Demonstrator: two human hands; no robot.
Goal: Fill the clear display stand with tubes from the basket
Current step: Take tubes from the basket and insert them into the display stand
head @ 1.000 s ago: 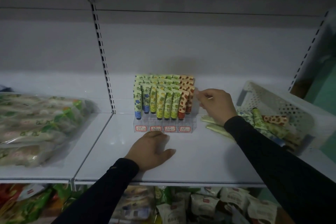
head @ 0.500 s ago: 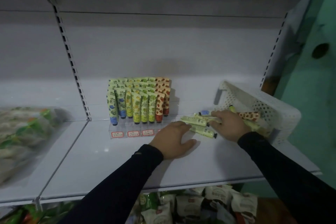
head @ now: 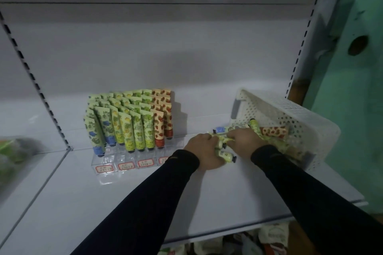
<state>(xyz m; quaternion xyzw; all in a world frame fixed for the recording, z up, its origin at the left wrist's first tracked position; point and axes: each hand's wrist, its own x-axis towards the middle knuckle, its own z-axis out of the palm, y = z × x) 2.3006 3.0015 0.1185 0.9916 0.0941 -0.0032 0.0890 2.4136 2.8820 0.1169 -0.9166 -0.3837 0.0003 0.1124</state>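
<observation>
while both hands, the left hand (head: 204,149) and right hand (head: 244,141), gather loose tubes (head: 224,152) beside the basket (head: 290,118), each grip curled round some, the next move is judged to be slotting them upright into the nearly full display stand (head: 126,163).

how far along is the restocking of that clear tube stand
Mostly done: the clear display stand already holds rows of tubes. In hand: the left hand and right hand gather loose tubes on the shelf. Left: a few tubes, like the strawberry tube, at the tipped basket.

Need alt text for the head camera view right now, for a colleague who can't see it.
Both hands, left and right, gather loose tubes on a white shelf beside a tipped white basket. To their left stands a clear display stand packed with upright tubes.
</observation>
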